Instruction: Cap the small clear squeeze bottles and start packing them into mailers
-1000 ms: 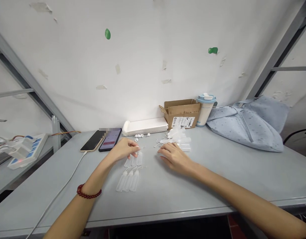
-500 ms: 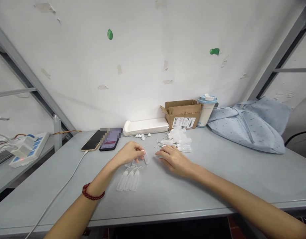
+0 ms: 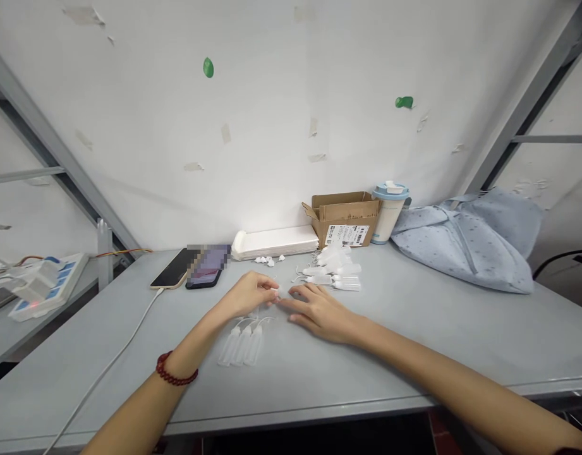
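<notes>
Both forearms are bare, long and slim, narrowing smoothly to the wrists. The left forearm (image 3: 141,407) carries a bracelet (image 3: 170,379) just above the wrist: dark red, made of small, rounded, glossy beads set closely together, looking like more than one row. The right forearm (image 3: 428,360) is bare from wrist towards elbow, with a small dark patch (image 3: 569,451) at the lower right corner, too cropped to identify. Each hand, left (image 3: 250,294) and right (image 3: 323,314), is ungloved, with slender fingers.

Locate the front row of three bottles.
In the head view, the bottles lie on the table left of centre, between the left hand and front edge.
</notes>
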### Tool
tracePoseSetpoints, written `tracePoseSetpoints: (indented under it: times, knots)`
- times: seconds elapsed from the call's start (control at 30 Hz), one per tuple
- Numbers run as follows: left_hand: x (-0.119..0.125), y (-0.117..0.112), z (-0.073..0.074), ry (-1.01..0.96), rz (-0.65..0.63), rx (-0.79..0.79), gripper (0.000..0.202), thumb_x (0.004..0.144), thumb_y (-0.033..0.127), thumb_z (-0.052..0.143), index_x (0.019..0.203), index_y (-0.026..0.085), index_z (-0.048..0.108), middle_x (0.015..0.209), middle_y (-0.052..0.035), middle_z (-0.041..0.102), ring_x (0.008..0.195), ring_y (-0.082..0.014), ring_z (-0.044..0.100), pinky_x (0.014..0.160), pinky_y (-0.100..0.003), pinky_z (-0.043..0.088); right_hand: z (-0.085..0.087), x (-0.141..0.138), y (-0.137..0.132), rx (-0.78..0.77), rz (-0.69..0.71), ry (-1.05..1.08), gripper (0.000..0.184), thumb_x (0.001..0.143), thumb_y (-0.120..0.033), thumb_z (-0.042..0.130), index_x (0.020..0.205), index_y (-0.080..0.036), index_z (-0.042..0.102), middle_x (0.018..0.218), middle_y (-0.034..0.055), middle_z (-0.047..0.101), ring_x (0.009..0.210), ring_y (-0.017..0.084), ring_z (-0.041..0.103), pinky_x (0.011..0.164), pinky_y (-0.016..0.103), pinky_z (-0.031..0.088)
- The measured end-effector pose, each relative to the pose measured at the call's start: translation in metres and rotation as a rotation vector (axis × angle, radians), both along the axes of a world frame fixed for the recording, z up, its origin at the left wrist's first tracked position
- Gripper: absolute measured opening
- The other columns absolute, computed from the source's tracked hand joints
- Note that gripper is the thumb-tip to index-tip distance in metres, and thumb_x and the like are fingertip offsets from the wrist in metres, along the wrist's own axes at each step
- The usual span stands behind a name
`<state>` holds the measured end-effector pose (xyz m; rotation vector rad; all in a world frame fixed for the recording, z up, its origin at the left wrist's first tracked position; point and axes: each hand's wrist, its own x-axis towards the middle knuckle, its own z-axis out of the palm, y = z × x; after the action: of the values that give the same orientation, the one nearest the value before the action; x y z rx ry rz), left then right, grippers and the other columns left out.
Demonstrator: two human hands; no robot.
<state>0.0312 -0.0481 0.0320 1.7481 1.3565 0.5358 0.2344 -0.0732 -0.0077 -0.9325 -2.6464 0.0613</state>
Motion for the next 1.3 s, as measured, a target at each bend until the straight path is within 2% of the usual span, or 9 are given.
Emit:
tracePoseSetpoints:
  times: [0.13, 0.33, 0.53, 0.73, 0.83, 0.97, 1.1, 1.2, 1.3]
  knots:
    - [-0.004, 0.004, 0.002, -0.102, 0.062, 0.029, 0.027, 0.065, 0.028, 0.062, 0.087, 0.013, 0.064, 0.068, -0.0039, 0.069, 0.071, -0.0195, 0.065, 0.071, -0.031, 0.049, -0.002, -0.005, 0.001, 0.009, -0.014, -0.020, 0.038, 0.090, -0.043, 0.039, 0.122, -0.026, 0.051, 0.114, 0.0105, 0.053, 0.103, 0.025, 0.045, 0.087, 0.042, 0.039]
    - [-0.004, 0.005, 0.007, -0.163, 0.171, 0.031, 0.028, 0.059, 0.025, 0.068, 0.083, 0.012, 0.060, 0.066, -0.0013, 0.064, 0.063, -0.0173, 0.064, 0.062, -0.029, 0.049, -0.005, -0.001, 0.005, 0.021, -0.053, -0.015, 0.036, 0.091, -0.040, 0.038, 0.119, -0.022, 0.054, 0.118, 0.0117, 0.050, 0.107, 0.025, 0.045, 0.088, 0.041, 0.041]
    - [-0.005, 0.006, 0.004, -0.161, 0.159, 0.057, 0.030, 0.055, 0.027, 0.074, 0.074, 0.014, 0.056, 0.063, 0.0012, 0.060, 0.062, -0.0155, 0.061, 0.059, -0.027, 0.047, -0.007, 0.005, 0.007, 0.006, -0.082, 0.031, 0.036, 0.090, -0.036, 0.041, 0.120, -0.020, 0.052, 0.117, 0.0137, 0.049, 0.106, 0.026, 0.046, 0.086, 0.043, 0.043]
    - [-0.008, 0.009, -0.004, -0.190, 0.141, 0.070, 0.031, 0.051, 0.024, 0.076, 0.072, 0.014, 0.056, 0.064, 0.0017, 0.059, 0.066, -0.0145, 0.060, 0.064, -0.026, 0.048, -0.011, 0.010, 0.011, 0.044, -0.087, 0.182, 0.038, 0.089, -0.031, 0.042, 0.124, -0.017, 0.048, 0.122, 0.0173, 0.046, 0.111, 0.026, 0.046, 0.090, 0.044, 0.043]
    - [-0.007, 0.008, -0.003, -0.201, 0.133, 0.053, 0.030, 0.052, 0.024, 0.076, 0.072, 0.014, 0.057, 0.064, 0.0015, 0.060, 0.067, -0.0147, 0.060, 0.065, -0.027, 0.049, -0.008, 0.011, 0.010, 0.036, -0.079, 0.285, 0.037, 0.089, -0.027, 0.042, 0.125, -0.020, 0.047, 0.122, 0.0162, 0.047, 0.112, 0.025, 0.047, 0.089, 0.044, 0.044]
    - [-0.004, 0.004, 0.003, -0.187, 0.087, 0.057, 0.027, 0.057, 0.026, 0.075, 0.078, 0.013, 0.065, 0.070, -0.0023, 0.066, 0.073, -0.0178, 0.062, 0.072, -0.030, 0.049, 0.001, 0.009, 0.004, -0.066, -0.079, 0.480, 0.033, 0.089, -0.025, 0.044, 0.121, -0.024, 0.051, 0.115, 0.0105, 0.053, 0.107, 0.022, 0.051, 0.088, 0.040, 0.045]
    - [-0.002, 0.002, 0.003, -0.225, 0.051, 0.077, 0.029, 0.062, 0.029, 0.072, 0.087, 0.014, 0.070, 0.085, -0.0061, 0.070, 0.083, -0.0211, 0.062, 0.079, -0.033, 0.047, 0.008, 0.009, 0.001, -0.212, -0.072, 0.675, 0.029, 0.086, -0.023, 0.048, 0.114, -0.026, 0.055, 0.108, 0.0057, 0.058, 0.089, 0.017, 0.056, 0.075, 0.032, 0.048]
    - [-0.003, 0.004, -0.001, -0.320, 0.002, 0.088, 0.031, 0.065, 0.031, 0.071, 0.092, 0.016, 0.070, 0.099, -0.0074, 0.069, 0.093, -0.0226, 0.060, 0.084, -0.034, 0.046, 0.011, 0.008, 0.000, -0.388, -0.090, 0.779, 0.027, 0.084, -0.026, 0.051, 0.110, -0.026, 0.057, 0.108, 0.0048, 0.060, 0.084, 0.016, 0.057, 0.071, 0.030, 0.048]
    - [-0.003, 0.005, -0.004, -0.382, -0.018, 0.076, 0.032, 0.068, 0.033, 0.069, 0.095, 0.016, 0.069, 0.105, -0.0080, 0.067, 0.097, -0.0225, 0.058, 0.087, -0.034, 0.044, 0.015, 0.008, -0.001, -0.612, -0.072, 0.894, 0.027, 0.081, -0.029, 0.055, 0.108, -0.025, 0.056, 0.106, 0.0052, 0.061, 0.089, 0.017, 0.058, 0.074, 0.031, 0.047]
